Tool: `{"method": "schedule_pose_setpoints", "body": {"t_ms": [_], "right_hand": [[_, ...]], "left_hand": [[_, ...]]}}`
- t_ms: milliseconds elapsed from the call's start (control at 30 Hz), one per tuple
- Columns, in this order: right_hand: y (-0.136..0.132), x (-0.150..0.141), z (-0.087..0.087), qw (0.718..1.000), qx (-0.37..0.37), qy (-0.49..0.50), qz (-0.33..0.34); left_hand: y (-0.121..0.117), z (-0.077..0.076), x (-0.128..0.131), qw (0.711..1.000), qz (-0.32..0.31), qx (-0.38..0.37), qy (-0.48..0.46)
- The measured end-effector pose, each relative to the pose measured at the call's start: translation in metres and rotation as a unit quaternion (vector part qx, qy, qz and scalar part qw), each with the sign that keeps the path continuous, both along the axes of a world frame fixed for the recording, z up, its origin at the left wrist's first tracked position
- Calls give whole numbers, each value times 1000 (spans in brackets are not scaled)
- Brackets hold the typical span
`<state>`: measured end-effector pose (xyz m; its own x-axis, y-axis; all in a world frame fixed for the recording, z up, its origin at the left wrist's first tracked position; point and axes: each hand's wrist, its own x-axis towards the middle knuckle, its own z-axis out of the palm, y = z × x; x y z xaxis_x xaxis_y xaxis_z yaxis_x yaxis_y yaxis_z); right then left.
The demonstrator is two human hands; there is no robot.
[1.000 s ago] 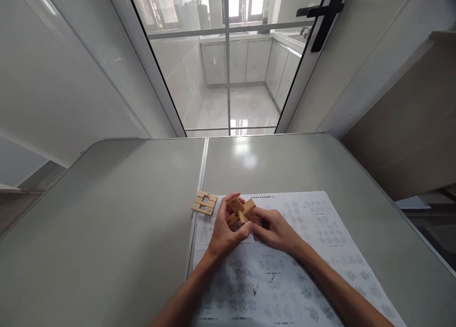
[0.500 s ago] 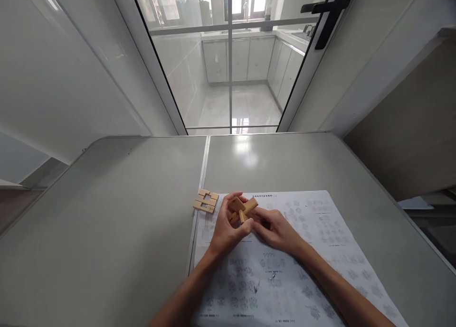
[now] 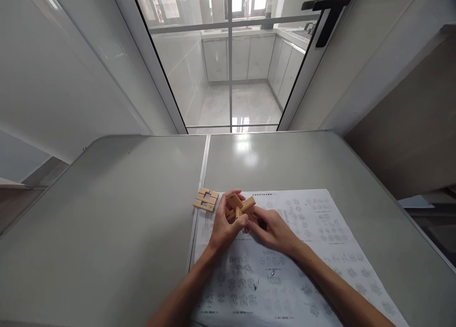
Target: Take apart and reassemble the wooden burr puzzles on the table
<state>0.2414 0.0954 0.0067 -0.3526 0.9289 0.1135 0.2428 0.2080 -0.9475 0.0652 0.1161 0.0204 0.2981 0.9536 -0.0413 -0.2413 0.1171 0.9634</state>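
Several interlocking wooden puzzle pieces (image 3: 247, 204) cross one another between my hands, above the printed sheet. My left hand (image 3: 224, 225) is wrapped around them from the left, its thumb pressing along the near side. From the right, my right hand (image 3: 272, 226) has its fingers closed on the lower right of the same pieces; the fingertips are partly hidden. Left of my left hand, more notched wooden pieces (image 3: 205, 200) lie flat side by side, with small gaps between them.
A large printed sheet (image 3: 331, 265) with rows of small diagrams lies under my hands on the grey table (image 3: 142, 213). A metal seam (image 3: 204, 163) runs across the table. Beyond the far edge stands a glass door with a black handle (image 3: 326, 14).
The wooden puzzle in my hands has turned slightly and shifted a little left. My right fingers have moved left, closer under it. The flat pieces have stayed put.
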Motion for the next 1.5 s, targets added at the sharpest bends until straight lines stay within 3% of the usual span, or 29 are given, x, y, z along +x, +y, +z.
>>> {"method": "schedule_pose_setpoints", "body": {"t_ms": [267, 433, 667, 933, 1167, 1400, 1500], "right_hand": [[1, 1, -6, 1000, 0, 6, -11], [2, 2, -1, 999, -32, 40, -2], [1, 2, 0, 998, -47, 49, -4], [1, 1, 2, 999, -12, 30, 31], [1, 0, 3, 998, -29, 46, 15], [2, 0, 3, 979, -131, 153, -24], [4, 1, 0, 972, -138, 181, -50]], "left_hand": [[-1, 6, 0, 999, 9, 20, 44], [0, 7, 4, 1000, 26, -4, 4], [0, 7, 5, 998, -8, -56, 30], [0, 5, 3, 998, 23, -1, 51], [3, 6, 3, 998, -12, -45, 42], [4, 6, 5, 998, 22, 27, 53], [5, 1, 4, 984, 72, 86, 137]]}}
